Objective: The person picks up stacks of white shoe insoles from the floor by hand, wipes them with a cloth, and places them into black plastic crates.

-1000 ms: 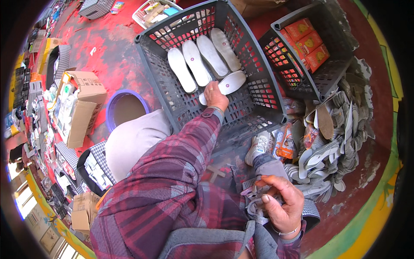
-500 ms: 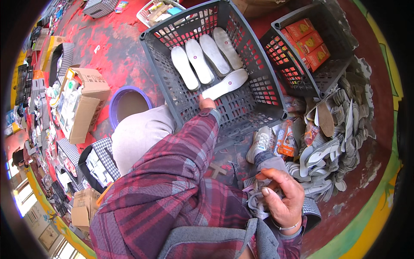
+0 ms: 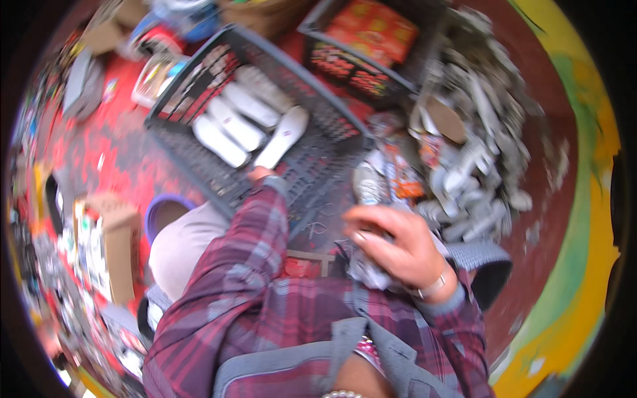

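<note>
My left hand (image 3: 261,174) reaches into a dark grey plastic crate (image 3: 174,140). It is closed on the near end of a white insole (image 3: 284,138), which lies slantwise. Several more white insoles (image 3: 224,142) lie side by side in the crate, just left of and beyond it. My right hand (image 3: 398,249) hovers in front of my body with thumb and fingers apart, blurred by motion. Beneath it is a pale, crumpled cloth-like thing (image 3: 368,270); no grip on it shows.
A second dark crate (image 3: 312,40) with orange-red boxes (image 3: 371,30) stands far right. Beside it lies a heap of grey insoles (image 3: 474,159). Near my right foot, in a light shoe (image 3: 369,184), is an orange packet (image 3: 406,174). At left are a purple bucket (image 3: 151,219) and cardboard box (image 3: 123,255).
The whole view has shifted and blurred, so the crates sit further left and higher. My right hand has come leftward over the pale cloth-like thing. My left hand stays at the same insole.
</note>
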Motion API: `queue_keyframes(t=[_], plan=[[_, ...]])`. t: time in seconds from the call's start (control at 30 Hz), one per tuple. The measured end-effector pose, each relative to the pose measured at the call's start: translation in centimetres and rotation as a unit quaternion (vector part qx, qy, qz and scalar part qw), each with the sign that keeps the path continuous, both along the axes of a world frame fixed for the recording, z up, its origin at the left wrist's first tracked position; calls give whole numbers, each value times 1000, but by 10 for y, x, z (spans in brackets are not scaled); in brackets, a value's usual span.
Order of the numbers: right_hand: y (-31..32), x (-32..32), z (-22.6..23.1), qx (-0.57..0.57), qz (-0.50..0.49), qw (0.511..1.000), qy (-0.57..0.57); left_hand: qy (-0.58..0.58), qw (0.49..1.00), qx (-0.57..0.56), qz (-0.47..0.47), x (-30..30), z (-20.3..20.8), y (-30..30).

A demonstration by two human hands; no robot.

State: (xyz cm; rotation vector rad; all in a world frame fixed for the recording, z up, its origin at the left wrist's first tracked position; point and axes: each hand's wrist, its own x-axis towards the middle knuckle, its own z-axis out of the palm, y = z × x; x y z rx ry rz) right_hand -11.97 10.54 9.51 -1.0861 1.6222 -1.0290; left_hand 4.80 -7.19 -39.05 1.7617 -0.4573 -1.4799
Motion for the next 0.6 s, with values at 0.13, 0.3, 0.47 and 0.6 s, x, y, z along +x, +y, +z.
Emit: queue_keyframes(t=[0.13,0.3,0.47,0.6], plan=[[9,-20,6,-25,-99,971,-215,51,998,14,-17,-10,49,-35],[63,-67,11,-337,-221,848,-343,143,989,-44,-13,-37,161,-64],[203,-134,28,-470,-324,793,-211,182,952,-209,-128,-22,351,-120],[314,-167,37,-434,-404,800,-91,314,883,-311,-156,-29,471,-89]])
